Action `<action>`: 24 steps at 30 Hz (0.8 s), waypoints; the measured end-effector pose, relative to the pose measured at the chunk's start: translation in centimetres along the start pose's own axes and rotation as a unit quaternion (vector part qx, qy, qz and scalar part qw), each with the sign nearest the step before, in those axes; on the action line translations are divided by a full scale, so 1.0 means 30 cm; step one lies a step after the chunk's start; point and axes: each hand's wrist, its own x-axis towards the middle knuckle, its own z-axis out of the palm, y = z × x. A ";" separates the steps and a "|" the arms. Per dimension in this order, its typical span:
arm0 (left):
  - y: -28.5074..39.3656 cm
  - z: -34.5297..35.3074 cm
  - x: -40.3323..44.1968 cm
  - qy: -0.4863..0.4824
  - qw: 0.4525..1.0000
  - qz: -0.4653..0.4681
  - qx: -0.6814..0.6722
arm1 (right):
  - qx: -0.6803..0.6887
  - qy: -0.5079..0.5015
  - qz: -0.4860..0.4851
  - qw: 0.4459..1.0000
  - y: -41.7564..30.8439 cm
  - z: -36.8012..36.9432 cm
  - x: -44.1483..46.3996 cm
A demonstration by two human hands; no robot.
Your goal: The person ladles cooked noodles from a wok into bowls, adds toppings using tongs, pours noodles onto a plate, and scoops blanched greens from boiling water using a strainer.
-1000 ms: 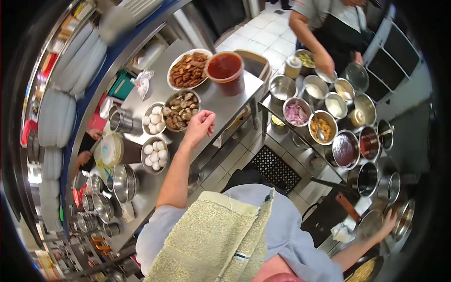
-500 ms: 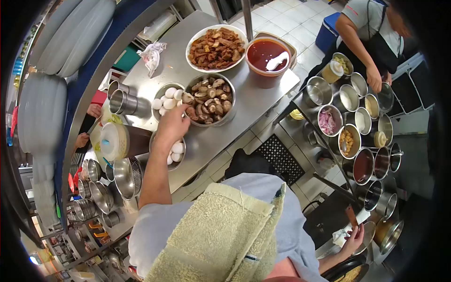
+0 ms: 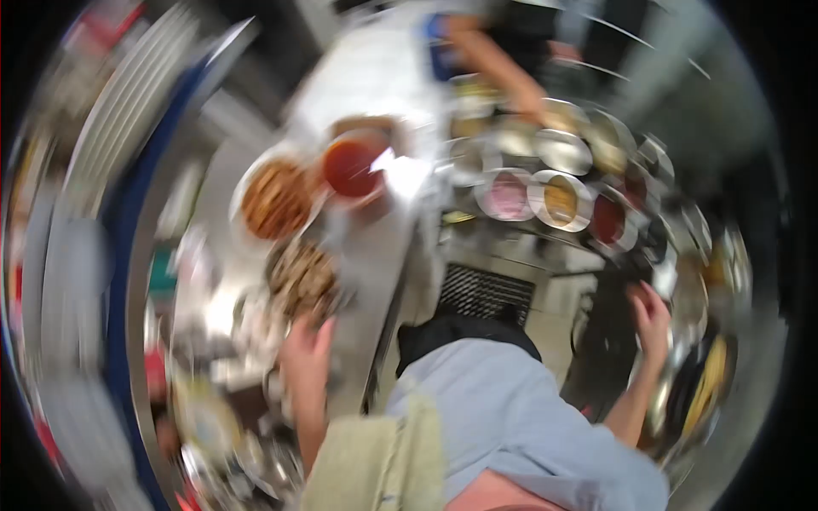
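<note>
Hands: my left hand [image 3: 307, 351], motion-blurred, lies at the near edge of brown, rounded mushrooms [image 3: 300, 274] on the silver-grey metal worktable [image 3: 368, 268]; whether it grasps one I cannot tell. My right hand [image 3: 652, 322], released with fingers extended, is near a blurred round pan [image 3: 692, 298]. Beyond the mushrooms stands a translucent round tub [image 3: 365, 209] of red liquid.

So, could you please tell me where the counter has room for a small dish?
There looks to be bare steel counter below the red sauce tub, between the mushrooms and its aisle edge. Blur may hide smaller gaps. It's crowded around the left hand, with mushrooms and blurred white items, and across the metal pots opposite.
</note>
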 end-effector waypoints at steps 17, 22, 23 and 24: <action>0.422 0.380 -0.168 -0.194 0.898 0.389 -0.065 | 0.175 0.132 0.228 0.949 0.279 -0.249 -0.734; 0.620 0.197 -0.265 -0.002 0.913 0.404 0.056 | 0.152 -0.225 0.244 0.931 0.607 0.074 -0.716; 0.617 0.120 -0.230 0.033 0.891 0.445 0.085 | 0.181 -0.237 0.245 0.922 0.693 0.134 -0.727; 0.617 0.040 -0.201 0.082 0.877 0.454 0.134 | 0.210 -0.246 0.261 0.910 0.757 0.173 -0.727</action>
